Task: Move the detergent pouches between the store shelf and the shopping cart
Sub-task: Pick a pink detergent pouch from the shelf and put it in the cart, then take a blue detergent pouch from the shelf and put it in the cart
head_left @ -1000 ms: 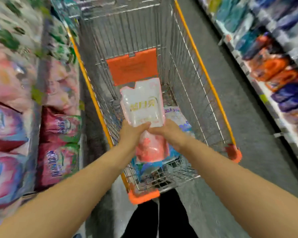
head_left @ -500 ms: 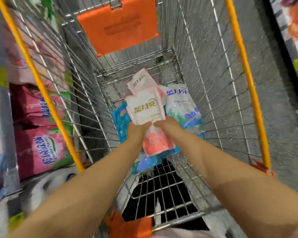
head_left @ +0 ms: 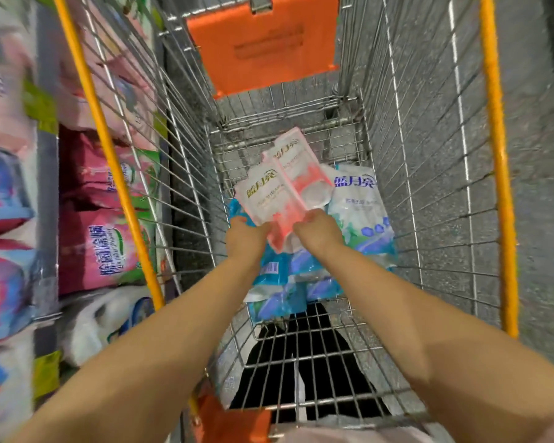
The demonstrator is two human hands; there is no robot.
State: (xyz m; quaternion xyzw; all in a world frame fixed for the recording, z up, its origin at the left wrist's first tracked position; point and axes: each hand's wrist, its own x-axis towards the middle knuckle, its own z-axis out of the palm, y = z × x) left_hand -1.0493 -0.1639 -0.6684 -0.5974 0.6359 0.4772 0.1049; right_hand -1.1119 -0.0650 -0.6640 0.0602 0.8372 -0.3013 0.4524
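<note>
Deep inside the cart, gripping near edge of pink pouch with left hand, right hand, likely to lay flat.

Arms stretched forward, left hand and right hand gripping.

pink-white pouches, blue-white pouches, orange-railed silver cart

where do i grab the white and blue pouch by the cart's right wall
Take the white and blue pouch by its far edge, from above: it's face up, the cart wall blocks its side, the right hand overlaps its near corner.
</note>
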